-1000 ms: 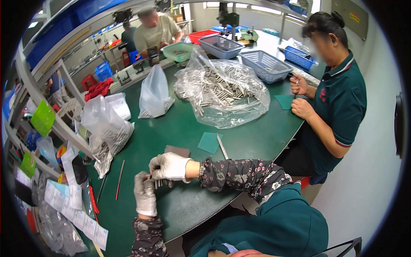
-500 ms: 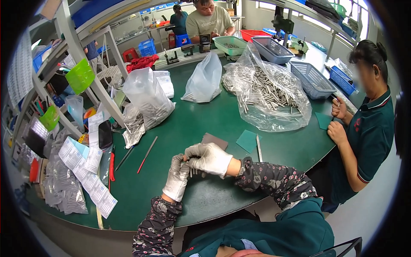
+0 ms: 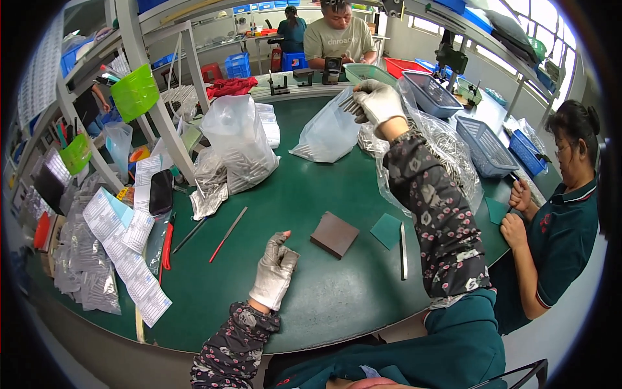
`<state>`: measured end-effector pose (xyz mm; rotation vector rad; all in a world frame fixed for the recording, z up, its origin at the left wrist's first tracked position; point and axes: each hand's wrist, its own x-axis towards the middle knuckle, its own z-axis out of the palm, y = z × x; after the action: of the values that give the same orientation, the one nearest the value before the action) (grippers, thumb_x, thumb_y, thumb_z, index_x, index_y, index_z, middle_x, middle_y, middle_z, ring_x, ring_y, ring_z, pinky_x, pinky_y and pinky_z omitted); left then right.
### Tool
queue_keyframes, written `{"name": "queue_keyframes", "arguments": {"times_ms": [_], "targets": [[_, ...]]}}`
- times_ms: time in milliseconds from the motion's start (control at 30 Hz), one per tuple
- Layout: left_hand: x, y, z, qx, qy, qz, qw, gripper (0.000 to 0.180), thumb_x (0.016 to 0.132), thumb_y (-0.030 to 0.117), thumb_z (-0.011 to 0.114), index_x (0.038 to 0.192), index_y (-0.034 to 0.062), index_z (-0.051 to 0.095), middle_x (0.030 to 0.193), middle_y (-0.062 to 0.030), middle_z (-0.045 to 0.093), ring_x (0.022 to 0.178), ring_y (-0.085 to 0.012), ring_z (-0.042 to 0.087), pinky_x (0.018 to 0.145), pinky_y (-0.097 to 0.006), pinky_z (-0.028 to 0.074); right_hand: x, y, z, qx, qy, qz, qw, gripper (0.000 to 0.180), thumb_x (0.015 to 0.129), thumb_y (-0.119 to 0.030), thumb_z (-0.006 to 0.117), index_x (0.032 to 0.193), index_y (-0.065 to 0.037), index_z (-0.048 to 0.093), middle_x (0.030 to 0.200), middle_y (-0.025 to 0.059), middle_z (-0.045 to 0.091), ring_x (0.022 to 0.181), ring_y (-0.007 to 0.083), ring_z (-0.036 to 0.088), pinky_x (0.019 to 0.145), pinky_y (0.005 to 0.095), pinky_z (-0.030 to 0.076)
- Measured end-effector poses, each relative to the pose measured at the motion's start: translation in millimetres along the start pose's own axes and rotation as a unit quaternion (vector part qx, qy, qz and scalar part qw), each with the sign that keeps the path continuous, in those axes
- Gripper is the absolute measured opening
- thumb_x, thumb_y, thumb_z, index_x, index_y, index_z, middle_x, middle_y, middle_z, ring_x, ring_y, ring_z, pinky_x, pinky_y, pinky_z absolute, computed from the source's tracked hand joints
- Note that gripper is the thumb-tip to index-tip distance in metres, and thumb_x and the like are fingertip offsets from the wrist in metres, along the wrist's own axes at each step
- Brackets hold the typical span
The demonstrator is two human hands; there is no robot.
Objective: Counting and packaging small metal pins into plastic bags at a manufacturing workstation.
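Note:
My right hand (image 3: 378, 104), in a white work glove, is stretched out to the far side of the table. Its fingers close on several short metal pins (image 3: 350, 107), above the mouth of a frosted plastic bag (image 3: 322, 135). Just right of that bag, partly behind my right arm, lies a big clear bag of loose metal pins (image 3: 453, 152). My left hand (image 3: 275, 271), gloved too, rests low over the near table with fingers loosely bent and apart, nothing visible in them. A brown block (image 3: 334, 235) lies to its right.
Right of the block are a green square sheet (image 3: 387, 231) and a steel ruler-like strip (image 3: 403, 251). A red-handled file (image 3: 228, 235), papers (image 3: 126, 249) and a fuller bag (image 3: 240, 146) lie left. Blue baskets (image 3: 484, 146) stand far right, near a seated co-worker (image 3: 560, 214).
My hands have parted. The right one moved up and away to the frosted bag, carrying pins; the left stayed near its place and loosened. The brown block is now uncovered.

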<state>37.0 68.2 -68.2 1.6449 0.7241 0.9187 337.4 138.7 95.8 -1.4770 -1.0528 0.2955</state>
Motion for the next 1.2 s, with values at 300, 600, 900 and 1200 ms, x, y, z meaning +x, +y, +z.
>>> {"name": "queue_keyframes", "arguments": {"times_ms": [300,600,900,1200], "targets": [[1,-7,-8,0.048,0.003,-0.026,0.999,0.043,0.084,0.007,0.054,0.126,0.0049,0.04,0.065,0.0006,0.047,0.058,-0.0062,0.045,0.061,-0.02,0.041,22,11,26,-0.574,-0.103,0.011,0.813,0.031,0.071,-0.006,0.059,0.101,-0.003,0.065,0.107,0.0199,0.06,0.102,0.0309,0.059,0.086,0.0379,0.048],[4,-5,-6,0.066,-0.009,-0.002,0.998,0.041,0.084,0.005,0.053,0.123,0.0059,0.043,0.064,0.0001,0.047,0.056,-0.007,0.046,0.058,-0.021,0.041,68,66,46,-0.584,-0.259,-0.055,0.767,0.032,0.075,-0.019,0.057,0.1,-0.002,0.064,0.106,0.021,0.061,0.1,0.033,0.059,0.084,0.0396,0.047],[0,-9,-10,0.064,0.007,-0.005,0.998,0.039,0.083,0.005,0.054,0.121,0.0054,0.047,0.064,0.0012,0.045,0.056,-0.0064,0.042,0.058,-0.02,0.04,-5,8,-7,-0.22,-0.019,-0.129,0.967,0.02,0.081,-0.002,0.05,0.096,0.0,0.062,0.075,0.0048,0.062,0.068,0.0101,0.059,0.062,0.0231,0.048],[7,-6,-7,0.101,0.052,-0.004,0.993,0.034,0.085,0.005,0.051,0.119,0.0046,0.05,0.067,0.004,0.045,0.058,-0.004,0.04,0.057,-0.019,0.038,-281,-115,-120,-0.279,-0.102,-0.533,0.792,0.019,0.065,-0.015,0.063,0.082,-0.008,0.061,0.078,0.0099,0.059,0.063,0.0212,0.056,0.052,0.0345,0.041]]}}
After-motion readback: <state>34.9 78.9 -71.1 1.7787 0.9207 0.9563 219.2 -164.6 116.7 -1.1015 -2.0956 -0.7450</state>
